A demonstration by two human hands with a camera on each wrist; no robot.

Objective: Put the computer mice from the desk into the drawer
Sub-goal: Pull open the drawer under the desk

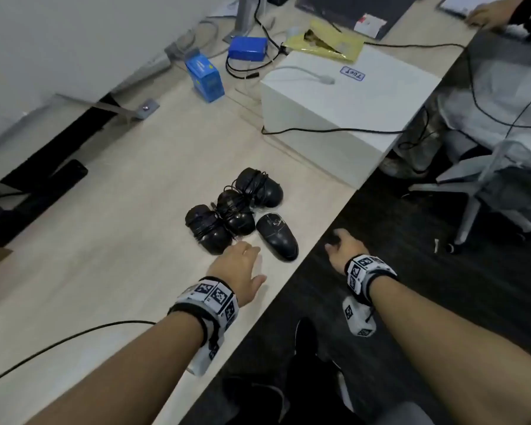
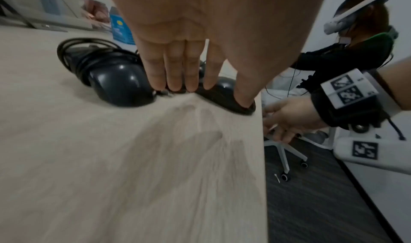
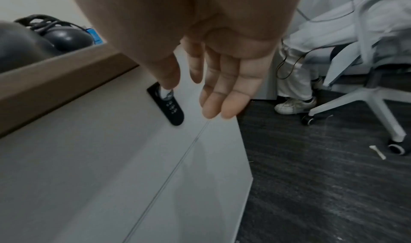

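Several black computer mice lie near the desk's right edge: three cord-wrapped ones (image 1: 207,225) (image 1: 236,213) (image 1: 259,187) and a plain one (image 1: 278,237). My left hand (image 1: 246,251) hovers just before them, fingers straight. In the left wrist view its fingertips (image 2: 177,86) reach the desk between a wrapped mouse (image 2: 111,79) and the plain mouse (image 2: 222,95), over which the thumb lies. My right hand (image 1: 334,243) is below the desk edge. Its fingers are relaxed and its thumb (image 3: 169,81) touches the silver knob of the black lock (image 3: 172,109) on the white drawer front (image 3: 89,167). The drawer is closed.
A white box (image 1: 350,99) stands behind the mice, with blue boxes (image 1: 204,76) and cables beyond it. A black cable (image 1: 59,342) crosses the desk near my left arm. On the dark carpet to the right stands a white office chair (image 3: 367,95) with a seated person (image 3: 295,81).
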